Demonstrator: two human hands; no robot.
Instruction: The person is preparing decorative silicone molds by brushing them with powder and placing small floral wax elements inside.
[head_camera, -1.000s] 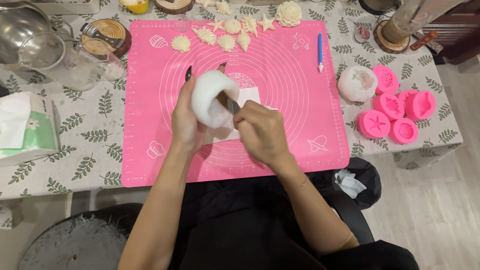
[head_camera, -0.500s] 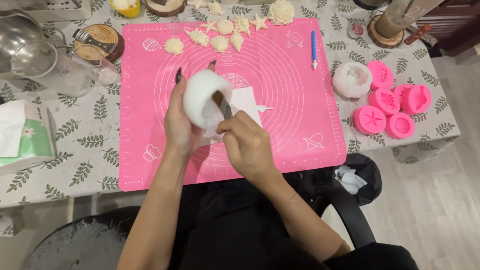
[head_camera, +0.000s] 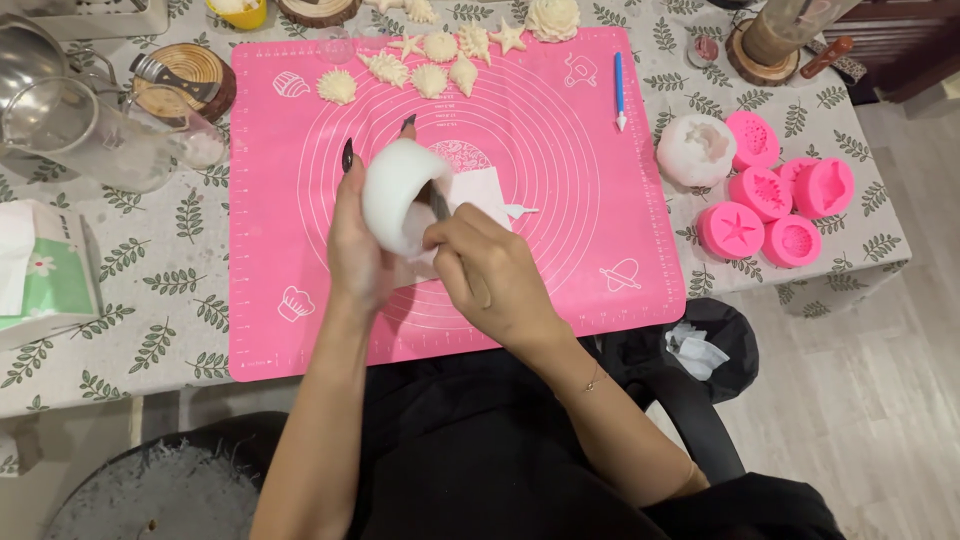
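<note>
My left hand (head_camera: 358, 240) grips a white rounded mould (head_camera: 396, 190), tilted on its side above the pink silicone mat (head_camera: 560, 130). My right hand (head_camera: 488, 268) holds a thin grey tool (head_camera: 438, 203) whose tip goes into the mould's opening. A flat white sheet (head_camera: 480, 186) lies on the mat just behind the mould. Several cream shell and star castings (head_camera: 430, 78) are lined up along the mat's far edge.
Several pink moulds (head_camera: 775, 200) and a white mould (head_camera: 696, 150) sit right of the mat. A blue pen tool (head_camera: 620, 90) lies on the mat's right side. Metal bowl and glass jug (head_camera: 60, 120) stand far left, a tissue box (head_camera: 45, 275) at the left edge.
Both hands with the mould and tool stay together at the mat's middle. The camera view has shifted slightly; the tool works inside the mould throughout.
</note>
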